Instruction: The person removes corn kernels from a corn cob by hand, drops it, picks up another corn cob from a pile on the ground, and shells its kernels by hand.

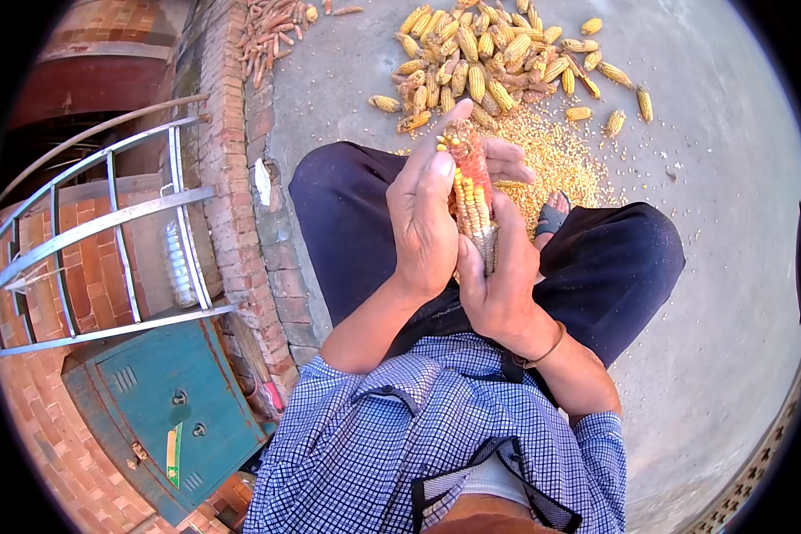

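Observation:
A partly shelled corn cob stands between my two hands above my lap, its upper end pointing away from me. Bare reddish cob shows on its upper right, while yellow kernels remain along the middle and a few near the top. My left hand is closed along the cob's left side, thumb pressed near the upper kernels. Around the lower right side wraps my right hand, with its thumb by the base. Some fingers of both hands are hidden behind the cob. Loose yellow kernels lie spread on the ground beyond my hands.
Past the kernels is a heap of unshelled corn ears, with several strays at its right. Stripped cobs are piled at the upper left beside a low brick edge. A metal rail frame and a green metal cabinet stand left.

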`<state>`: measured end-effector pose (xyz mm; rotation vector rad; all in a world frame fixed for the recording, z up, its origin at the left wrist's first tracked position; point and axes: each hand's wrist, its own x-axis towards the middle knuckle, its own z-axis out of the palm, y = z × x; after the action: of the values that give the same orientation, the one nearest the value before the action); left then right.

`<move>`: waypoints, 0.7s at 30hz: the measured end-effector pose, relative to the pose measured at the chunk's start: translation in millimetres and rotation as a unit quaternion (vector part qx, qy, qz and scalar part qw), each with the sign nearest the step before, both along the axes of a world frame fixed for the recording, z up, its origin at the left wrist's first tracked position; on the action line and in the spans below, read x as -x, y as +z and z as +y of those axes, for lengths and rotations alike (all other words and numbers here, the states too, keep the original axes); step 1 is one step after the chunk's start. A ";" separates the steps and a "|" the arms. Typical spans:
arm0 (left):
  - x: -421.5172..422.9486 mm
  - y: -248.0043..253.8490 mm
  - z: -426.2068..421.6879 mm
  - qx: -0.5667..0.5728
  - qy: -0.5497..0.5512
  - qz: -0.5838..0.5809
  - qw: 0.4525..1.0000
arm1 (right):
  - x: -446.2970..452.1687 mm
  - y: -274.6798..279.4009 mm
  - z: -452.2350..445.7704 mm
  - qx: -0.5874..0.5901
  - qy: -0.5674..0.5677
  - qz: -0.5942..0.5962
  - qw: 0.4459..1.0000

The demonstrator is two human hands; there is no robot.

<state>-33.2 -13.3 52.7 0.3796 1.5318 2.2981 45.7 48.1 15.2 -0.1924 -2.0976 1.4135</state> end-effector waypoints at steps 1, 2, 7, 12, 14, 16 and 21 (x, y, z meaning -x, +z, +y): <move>-0.6 -0.5 0.0 0.004 0.000 0.005 1.000 | -0.8 -0.5 0.4 0.009 0.005 0.002 1.000; -0.7 -1.5 0.4 0.008 0.000 0.011 1.000 | -1.6 -1.1 0.8 0.018 0.009 0.004 1.000; -0.4 -8.3 1.2 -0.012 -0.021 0.020 0.999 | -0.9 -0.6 1.9 0.036 0.005 0.036 0.999; -0.6 -5.6 1.1 0.002 -0.018 0.021 1.000 | -1.5 -3.2 2.9 0.067 0.027 0.014 0.997; -1.6 -6.1 2.2 0.010 -0.003 0.006 1.000 | -1.8 -5.2 2.5 0.065 0.029 0.009 0.997; -1.5 -8.4 2.3 0.006 -0.001 0.001 1.000 | -1.8 -7.4 1.9 0.066 0.029 0.007 0.997; 3.0 -9.8 -0.5 -0.003 -0.021 -0.007 1.000 | -2.3 -10.4 2.1 0.068 0.033 0.004 0.997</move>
<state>-36.2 -13.8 42.9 0.3927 1.4964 2.2696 48.0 50.2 4.8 -0.1731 -2.0192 1.5956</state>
